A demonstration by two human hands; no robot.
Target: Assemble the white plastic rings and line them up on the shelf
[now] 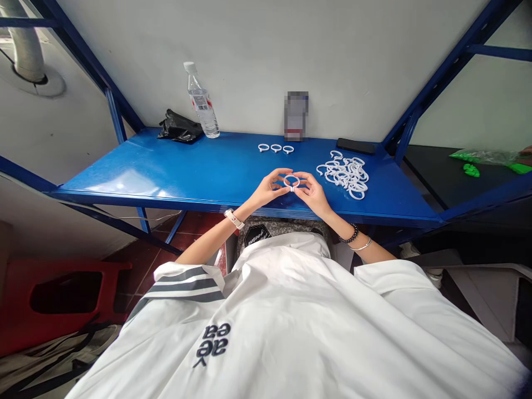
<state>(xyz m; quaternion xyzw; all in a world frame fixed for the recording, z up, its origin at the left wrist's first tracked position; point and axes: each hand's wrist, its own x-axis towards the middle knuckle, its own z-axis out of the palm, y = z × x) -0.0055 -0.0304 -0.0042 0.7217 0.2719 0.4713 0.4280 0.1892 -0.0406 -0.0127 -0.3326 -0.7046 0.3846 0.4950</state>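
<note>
A person in a white shirt (pixel 291 321) sits at a blue metal shelf (pixel 187 172), both forearms reaching forward over its near edge. The left hand (pixel 268 188) and the right hand (pixel 311 191) meet at the centre, each pinching one side of a single white plastic ring (pixel 291 182) between thumb and fingertips, the other fingers loosely curled; the ring is held just above the shelf, its opening facing roughly up toward the camera, equally near to both hands. Something small seems to sit at the ring's near edge, perhaps its clasp, though it is too small to tell. Just right of the right hand lies a loose heap of white rings (pixel 344 174). Farther back, three rings in a row (pixel 276 148) lie side by side. Against the wall stand a clear water bottle (pixel 201 102), a crumpled black bag (pixel 178 128) and a dark phone (pixel 356 146).
</note>
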